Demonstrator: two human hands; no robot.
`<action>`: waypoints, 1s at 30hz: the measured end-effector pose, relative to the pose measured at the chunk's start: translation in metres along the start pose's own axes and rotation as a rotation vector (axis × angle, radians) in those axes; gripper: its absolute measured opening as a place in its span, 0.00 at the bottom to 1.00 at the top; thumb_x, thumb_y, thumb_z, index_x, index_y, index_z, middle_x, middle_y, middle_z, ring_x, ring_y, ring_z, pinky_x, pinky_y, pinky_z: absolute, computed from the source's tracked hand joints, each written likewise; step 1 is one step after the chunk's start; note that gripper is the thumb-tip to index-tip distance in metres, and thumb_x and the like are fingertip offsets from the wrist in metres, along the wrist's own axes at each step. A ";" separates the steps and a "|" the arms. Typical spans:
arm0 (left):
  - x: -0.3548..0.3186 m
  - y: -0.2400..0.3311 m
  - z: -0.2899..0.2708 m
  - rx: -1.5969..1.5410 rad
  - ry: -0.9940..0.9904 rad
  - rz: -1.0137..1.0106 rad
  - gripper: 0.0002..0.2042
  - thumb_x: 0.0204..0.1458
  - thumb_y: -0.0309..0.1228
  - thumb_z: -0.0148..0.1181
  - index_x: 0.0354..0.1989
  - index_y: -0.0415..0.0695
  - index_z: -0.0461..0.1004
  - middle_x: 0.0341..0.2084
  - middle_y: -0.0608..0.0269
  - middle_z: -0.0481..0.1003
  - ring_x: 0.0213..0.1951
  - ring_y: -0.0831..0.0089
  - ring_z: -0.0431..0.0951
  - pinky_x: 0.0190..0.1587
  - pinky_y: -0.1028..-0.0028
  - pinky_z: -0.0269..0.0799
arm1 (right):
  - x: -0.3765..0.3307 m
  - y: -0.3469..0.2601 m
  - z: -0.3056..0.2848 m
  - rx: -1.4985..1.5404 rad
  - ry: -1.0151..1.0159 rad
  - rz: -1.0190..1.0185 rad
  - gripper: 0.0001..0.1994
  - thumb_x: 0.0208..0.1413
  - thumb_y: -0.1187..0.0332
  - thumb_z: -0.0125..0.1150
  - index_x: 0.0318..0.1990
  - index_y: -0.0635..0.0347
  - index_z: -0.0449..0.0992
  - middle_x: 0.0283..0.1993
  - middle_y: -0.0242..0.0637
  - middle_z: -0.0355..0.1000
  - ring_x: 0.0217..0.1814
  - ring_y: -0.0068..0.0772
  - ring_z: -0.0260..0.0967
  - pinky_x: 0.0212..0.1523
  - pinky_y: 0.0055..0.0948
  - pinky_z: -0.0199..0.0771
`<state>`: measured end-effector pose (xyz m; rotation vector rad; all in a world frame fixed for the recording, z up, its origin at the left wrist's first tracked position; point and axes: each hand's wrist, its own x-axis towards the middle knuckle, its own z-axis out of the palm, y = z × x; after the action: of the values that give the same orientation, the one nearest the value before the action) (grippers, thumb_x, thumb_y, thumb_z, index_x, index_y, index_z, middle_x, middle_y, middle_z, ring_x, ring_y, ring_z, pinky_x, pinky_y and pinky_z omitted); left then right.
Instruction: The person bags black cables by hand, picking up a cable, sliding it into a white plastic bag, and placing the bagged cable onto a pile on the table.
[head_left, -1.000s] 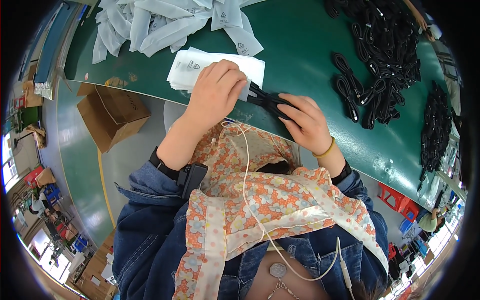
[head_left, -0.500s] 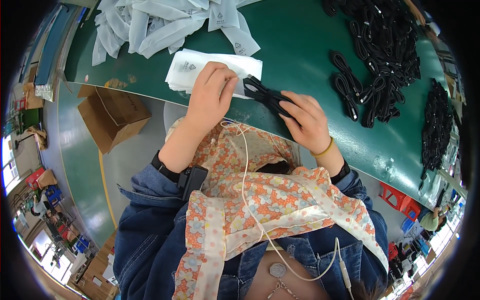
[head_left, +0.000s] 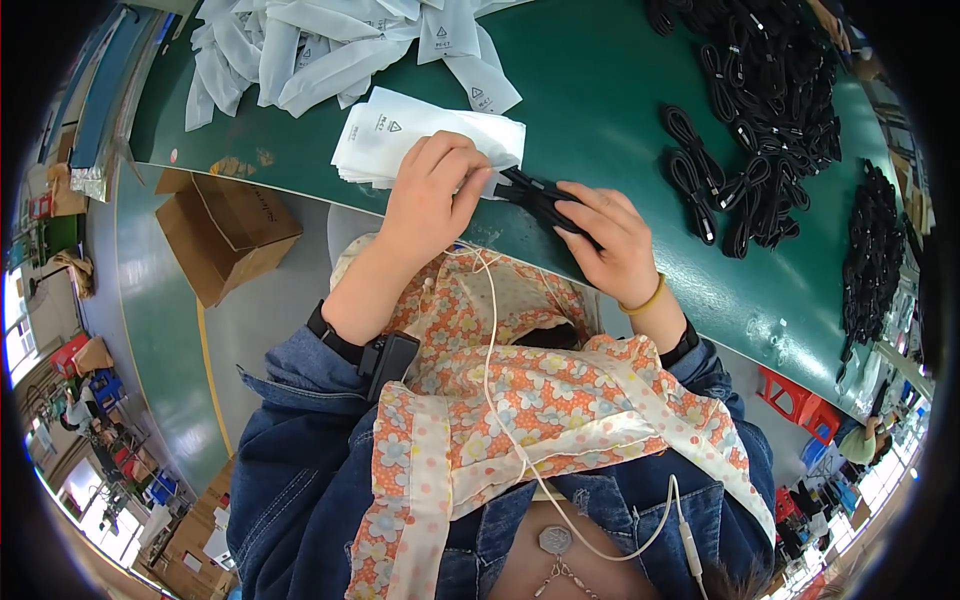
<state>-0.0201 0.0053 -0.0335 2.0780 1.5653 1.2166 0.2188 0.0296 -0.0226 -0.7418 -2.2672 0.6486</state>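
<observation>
From the head view I count two hands at the near edge of the green table [head_left: 600, 90]. My left hand [head_left: 432, 190] lies fingers-down on the top pouch of a small stack of flat white pouches [head_left: 400, 135], pinching its open end where the pouch meets a coiled black cable bundle [head_left: 535, 195]. My right hand [head_left: 610, 240] is closed around that one bundle, thumb underneath and fingers over it, with the coil's free end poking toward the pouch mouth. So the cable sits between both hands, just beside the table's front edge, touching the pouch. I cannot count the pouches in the stack; the layers blur together. Further back lies a loose heap of more white pouches [head_left: 330, 50], too tangled to number. To the right are three groups of black cable bundles: a big pile [head_left: 770, 70], a few near it [head_left: 720, 190], and a row [head_left: 870, 250] far right. One open cardboard box [head_left: 225, 230] stands on the floor, left.
</observation>
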 end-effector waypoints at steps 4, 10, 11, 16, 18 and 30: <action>0.002 0.005 -0.004 0.106 -0.017 0.107 0.06 0.46 0.24 0.61 0.31 0.41 0.71 0.33 0.60 0.70 0.37 0.58 0.71 0.39 0.64 0.67 | 0.002 -0.003 0.002 0.022 -0.014 0.013 0.18 0.42 0.78 0.66 0.44 0.65 0.75 0.47 0.46 0.74 0.42 0.44 0.72 0.44 0.34 0.72; 0.012 0.031 0.002 0.091 -0.078 0.247 0.05 0.48 0.23 0.60 0.33 0.41 0.71 0.33 0.60 0.69 0.36 0.62 0.70 0.39 0.69 0.66 | 0.029 -0.026 0.016 0.304 0.280 0.214 0.15 0.42 0.80 0.66 0.41 0.66 0.75 0.43 0.46 0.74 0.41 0.44 0.72 0.44 0.34 0.72; 0.014 0.033 0.002 -0.127 -0.065 0.098 0.05 0.49 0.23 0.59 0.33 0.41 0.70 0.33 0.61 0.69 0.36 0.65 0.70 0.39 0.71 0.65 | 0.034 -0.029 0.016 0.509 0.391 0.260 0.14 0.42 0.81 0.67 0.40 0.66 0.75 0.41 0.46 0.74 0.40 0.44 0.72 0.44 0.34 0.72; 0.022 0.036 -0.011 -0.856 -0.104 -0.377 0.03 0.55 0.23 0.55 0.35 0.40 0.67 0.34 0.65 0.66 0.35 0.76 0.67 0.39 0.78 0.63 | 0.041 -0.022 -0.010 0.222 0.220 0.051 0.15 0.39 0.84 0.67 0.37 0.65 0.74 0.36 0.43 0.74 0.38 0.44 0.72 0.41 0.33 0.72; 0.024 0.038 -0.016 -1.009 -0.150 -0.460 0.03 0.56 0.23 0.54 0.36 0.40 0.66 0.34 0.66 0.66 0.35 0.79 0.66 0.39 0.80 0.63 | 0.040 -0.023 -0.023 0.134 0.207 -0.046 0.15 0.39 0.84 0.66 0.37 0.65 0.74 0.35 0.42 0.74 0.37 0.43 0.72 0.40 0.33 0.72; 0.086 0.027 -0.073 -0.559 -0.140 -0.045 0.05 0.58 0.24 0.51 0.41 0.39 0.68 0.36 0.63 0.70 0.36 0.76 0.72 0.40 0.76 0.70 | 0.049 -0.034 -0.075 -0.039 0.210 -0.108 0.10 0.44 0.80 0.64 0.37 0.64 0.75 0.37 0.41 0.75 0.37 0.41 0.72 0.38 0.34 0.72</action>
<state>-0.0509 0.0522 0.0682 1.7094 1.0462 1.2783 0.2309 0.0556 0.0687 -0.6678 -2.1152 0.4552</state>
